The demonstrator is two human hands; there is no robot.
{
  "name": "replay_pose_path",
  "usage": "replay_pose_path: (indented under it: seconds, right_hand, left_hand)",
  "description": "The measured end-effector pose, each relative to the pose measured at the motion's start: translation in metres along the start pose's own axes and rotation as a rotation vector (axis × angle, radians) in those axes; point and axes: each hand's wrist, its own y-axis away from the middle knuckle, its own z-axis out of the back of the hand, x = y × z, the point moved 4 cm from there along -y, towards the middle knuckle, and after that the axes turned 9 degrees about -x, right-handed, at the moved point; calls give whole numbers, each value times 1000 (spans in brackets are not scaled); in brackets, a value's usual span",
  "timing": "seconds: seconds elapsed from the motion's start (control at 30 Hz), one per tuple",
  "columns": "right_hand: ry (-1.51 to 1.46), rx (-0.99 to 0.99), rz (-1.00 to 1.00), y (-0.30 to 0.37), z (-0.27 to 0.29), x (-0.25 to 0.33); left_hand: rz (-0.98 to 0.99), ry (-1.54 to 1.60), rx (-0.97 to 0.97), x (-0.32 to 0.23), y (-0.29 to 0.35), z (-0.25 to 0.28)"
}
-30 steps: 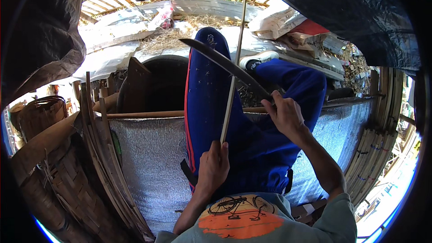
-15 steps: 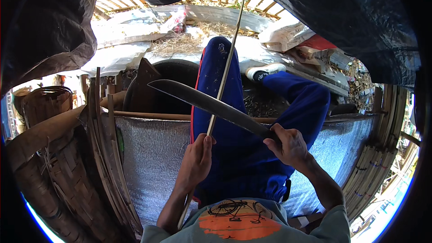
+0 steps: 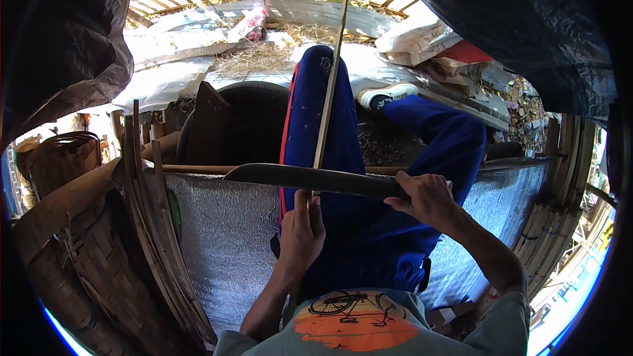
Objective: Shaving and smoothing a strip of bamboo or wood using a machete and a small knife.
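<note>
My right hand [image 3: 428, 199] is closed round the handle end of a machete [image 3: 310, 179], whose broad dark blade points left and lies nearly level. The blade crosses over a long thin bamboo strip [image 3: 330, 99], just beyond my left hand [image 3: 303, 231]. That hand grips the strip, its thumb and index finger up close under the blade. From there the strip runs away over my blue-trousered knee [image 3: 316, 72] toward the slatted fence. Its near end passes under my left forearm toward my shirt. Most of the machete's handle is hidden in my fingers.
Woven bamboo baskets [image 3: 105, 257] and upright strips [image 3: 142, 204] stand at left. Bundled bamboo slats [image 3: 544, 231] lean at right. I sit over a silvery foil sheet [image 3: 224, 244]. Beyond it is a dark round tub [image 3: 254, 115]. Black plastic sheeting [image 3: 541, 33] hangs above.
The machete's blade has swung from slanting up-left to nearly level and come nearer my left hand. My left hand has shifted slightly right, its index finger now raised along the strip.
</note>
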Motion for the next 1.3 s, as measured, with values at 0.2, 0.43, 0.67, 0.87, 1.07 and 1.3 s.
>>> replay_pose_path:
  seconds: [0.2, 0.43, 0.67, 0.87, 1.07, 1.3]
  right_hand:
    - [-7, -73, -38, -1, -3, -6]
    - [8, -149, -143, -14, -10, -11]
    - [-93, -79, -18, 3, -12, 1]
    - [-42, -140, -86, -23, -17, -18]
    - [-20, -359, -276, -82, 18, -63]
    - [-193, -185, -74, -22, 11, -15]
  left_hand:
    - [104, -43, 61, 2, -4, -8]
    - [291, -27, 112, 1, 0, -8]
    - [348, 159, 61, 0, -6, -4]
    - [292, 112, 71, 2, 3, -4]
    - [333, 183, 78, 7, 2, -6]
    - [393, 190, 63, 10, -1, -5]
